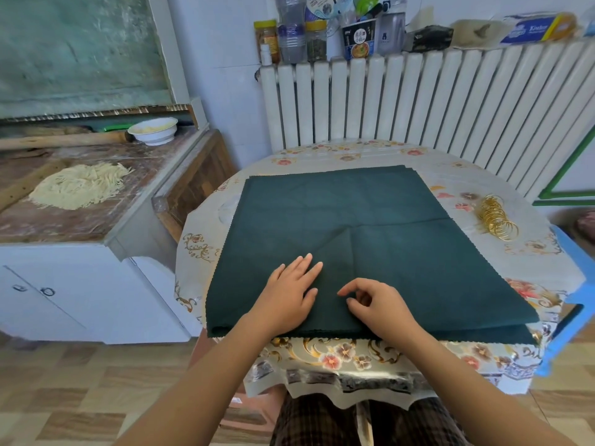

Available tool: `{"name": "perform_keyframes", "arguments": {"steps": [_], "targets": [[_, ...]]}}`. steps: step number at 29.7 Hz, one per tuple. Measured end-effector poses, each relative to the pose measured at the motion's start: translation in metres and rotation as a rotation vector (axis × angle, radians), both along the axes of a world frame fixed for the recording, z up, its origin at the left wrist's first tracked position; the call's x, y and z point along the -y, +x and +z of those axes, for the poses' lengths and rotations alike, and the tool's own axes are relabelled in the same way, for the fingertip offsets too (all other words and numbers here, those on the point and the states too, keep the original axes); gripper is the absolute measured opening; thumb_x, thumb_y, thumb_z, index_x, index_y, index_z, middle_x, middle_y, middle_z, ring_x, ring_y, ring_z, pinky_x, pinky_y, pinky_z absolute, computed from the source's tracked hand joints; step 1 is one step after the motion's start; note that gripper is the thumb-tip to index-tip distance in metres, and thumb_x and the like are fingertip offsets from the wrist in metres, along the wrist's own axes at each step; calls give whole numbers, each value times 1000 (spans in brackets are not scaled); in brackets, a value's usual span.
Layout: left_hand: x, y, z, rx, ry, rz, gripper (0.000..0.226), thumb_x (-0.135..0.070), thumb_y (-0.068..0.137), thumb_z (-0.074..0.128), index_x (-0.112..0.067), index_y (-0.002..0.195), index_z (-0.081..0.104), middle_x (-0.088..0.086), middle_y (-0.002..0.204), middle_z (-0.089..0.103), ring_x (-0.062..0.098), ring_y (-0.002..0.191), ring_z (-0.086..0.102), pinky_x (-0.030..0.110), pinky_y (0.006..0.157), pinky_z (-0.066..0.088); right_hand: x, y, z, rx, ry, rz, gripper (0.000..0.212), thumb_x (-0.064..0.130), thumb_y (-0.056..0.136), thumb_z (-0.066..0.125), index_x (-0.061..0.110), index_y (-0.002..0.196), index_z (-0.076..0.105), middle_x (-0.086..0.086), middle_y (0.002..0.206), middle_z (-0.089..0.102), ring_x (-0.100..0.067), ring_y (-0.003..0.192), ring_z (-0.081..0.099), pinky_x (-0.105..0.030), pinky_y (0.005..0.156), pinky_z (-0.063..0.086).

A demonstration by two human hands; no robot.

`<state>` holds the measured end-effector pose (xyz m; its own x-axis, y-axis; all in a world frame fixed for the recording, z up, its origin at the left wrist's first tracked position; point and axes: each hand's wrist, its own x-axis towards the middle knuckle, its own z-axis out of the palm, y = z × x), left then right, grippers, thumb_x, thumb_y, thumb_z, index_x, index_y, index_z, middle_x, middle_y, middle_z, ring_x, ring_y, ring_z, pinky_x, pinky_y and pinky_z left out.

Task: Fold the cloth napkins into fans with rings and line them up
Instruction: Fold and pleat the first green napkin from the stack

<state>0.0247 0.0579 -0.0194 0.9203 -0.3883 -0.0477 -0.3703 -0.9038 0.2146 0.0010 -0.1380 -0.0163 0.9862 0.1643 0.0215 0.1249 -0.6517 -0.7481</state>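
Note:
A stack of dark green cloth napkins [370,226] lies flat and unfolded on the small table [418,152], which has a floral cover. The stack's near edge hangs slightly over the table's front. My left hand [286,294] presses flat on the top napkin near the front edge, fingers straight. Just to its right, my right hand [376,304] rests on the same napkin with loosely curled fingers. Its thumb and forefinger tips sit close together, and no cloth is lifted between them. A pile of gold napkin rings [497,218] lies on the table to the right of the stack.
A white radiator [418,98] stands behind the table, with jars and bottles [289,37] on top. At left, a counter holds a heap of raw noodles [80,185] and a white bowl [154,130]. A blue frame [566,304] touches the table's right edge.

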Motion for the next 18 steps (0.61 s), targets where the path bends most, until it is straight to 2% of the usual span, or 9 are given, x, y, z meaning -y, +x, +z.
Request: {"name": "perform_keyframes", "arguments": {"steps": [3, 9, 12, 14, 15, 16, 18], "targets": [[-1, -1, -8, -10, 49, 6, 53, -37, 104, 21, -29, 153, 3, -5, 161, -7, 9, 147, -9, 32, 120, -2, 0, -3, -2, 57, -36, 1, 19, 14, 88, 59, 30, 92, 67, 9, 76, 57, -3, 69, 51, -8, 63, 39], [4, -3, -13, 0, 102, 24, 53, -38, 104, 17, -28, 154, 2, -4, 161, -8, 10, 147, -11, 33, 120, -4, -3, -4, -14, 198, -104, 21, 16, 11, 90, 57, 18, 98, 68, 15, 78, 44, 2, 71, 44, -4, 67, 33], [7, 0, -6, -1, 52, 56, 52, -35, 102, 27, -25, 152, 19, -2, 160, 9, 14, 147, 2, 34, 119, 2, -3, -3, -22, 240, -116, 26, 15, 10, 90, 57, 15, 99, 68, 15, 79, 42, 1, 74, 42, -4, 69, 32], [15, 9, 2, 86, 57, 82, 45, -30, 98, 35, -21, 141, 40, 0, 148, 34, 18, 139, 25, 32, 113, 15, -6, -4, -24, 269, -133, 14, 14, 8, 89, 60, 14, 97, 69, 11, 81, 45, -3, 78, 43, -9, 73, 32], [21, 14, 6, 143, 66, 80, 39, -27, 96, 36, -17, 132, 48, 1, 138, 42, 19, 131, 33, 30, 108, 21, -7, -5, -25, 306, -149, -3, 13, 8, 87, 62, 15, 93, 70, 9, 81, 46, -8, 79, 45, -16, 74, 34], [28, 20, 8, 182, 55, 74, 32, -24, 95, 38, -13, 122, 53, 1, 130, 46, 19, 125, 38, 28, 103, 26, -7, -6, -27, 361, -179, -30, 12, 10, 83, 65, 18, 89, 71, 8, 80, 48, -12, 78, 48, -23, 73, 35], [41, 31, 9, 175, -9, 68, 23, -14, 93, 42, -7, 111, 55, 3, 132, 46, 21, 124, 40, 27, 97, 32, -3, -6, -29, 429, -272, -125, 9, 21, 76, 71, 27, 83, 70, 7, 80, 52, -17, 77, 51, -31, 74, 34]]}}
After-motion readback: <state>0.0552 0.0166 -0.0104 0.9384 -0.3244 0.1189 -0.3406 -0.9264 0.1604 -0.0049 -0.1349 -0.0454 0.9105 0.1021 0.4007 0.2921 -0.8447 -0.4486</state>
